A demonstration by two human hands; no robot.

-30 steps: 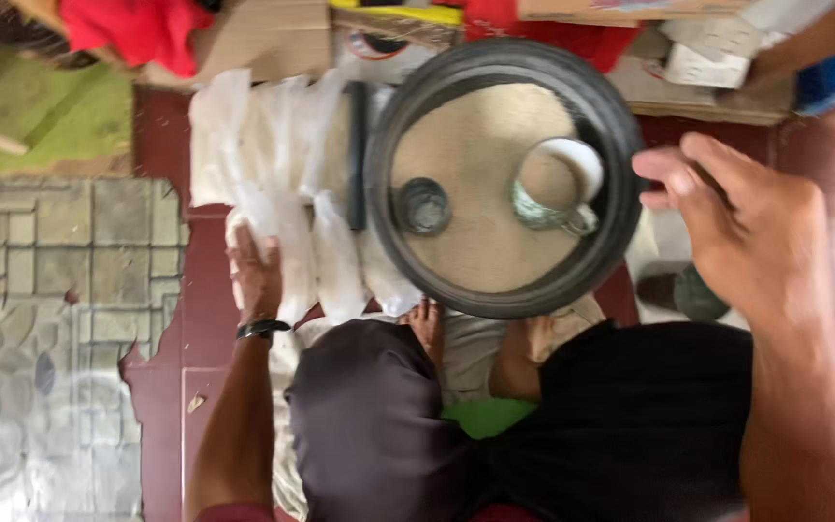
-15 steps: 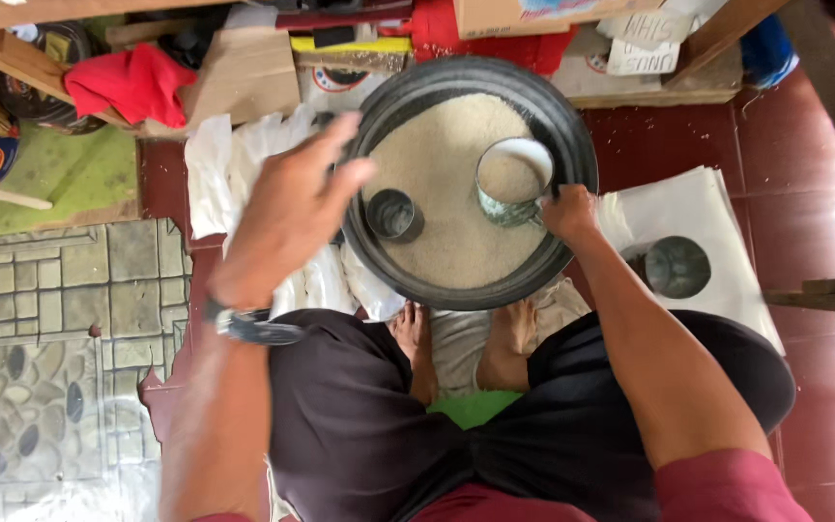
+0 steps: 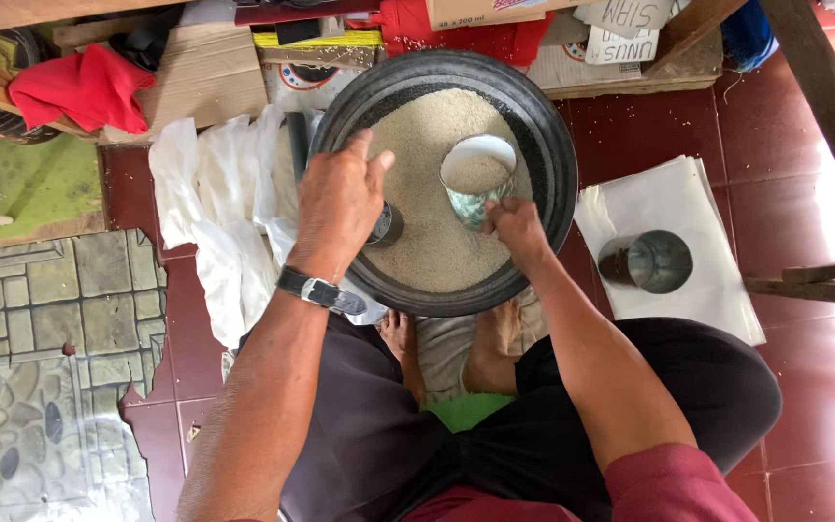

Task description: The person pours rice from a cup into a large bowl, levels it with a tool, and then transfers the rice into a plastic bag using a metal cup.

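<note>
A wide black basin (image 3: 543,126) full of pale grain sits on the floor in front of my crossed legs. My right hand (image 3: 514,224) grips the lower side of a white and green cup (image 3: 476,177) that stands in the grain and holds some of it. My left hand (image 3: 340,201), with a wristwatch on the wrist, hovers over the basin's left side, fingers loosely bent, right above a small dark tin (image 3: 387,226) half hidden under it. Whether it touches the tin I cannot tell.
A metal can (image 3: 647,261) stands on white paper sheets (image 3: 688,203) to the right. Crumpled clear plastic bags (image 3: 215,213) lie left of the basin. Cardboard, a red cloth (image 3: 79,85) and boxes line the far side. A wooden post (image 3: 823,87) rises at right.
My left hand came down from above the basin's rim to over the small tin. My right hand has stayed on the cup. The view has shifted slightly.
</note>
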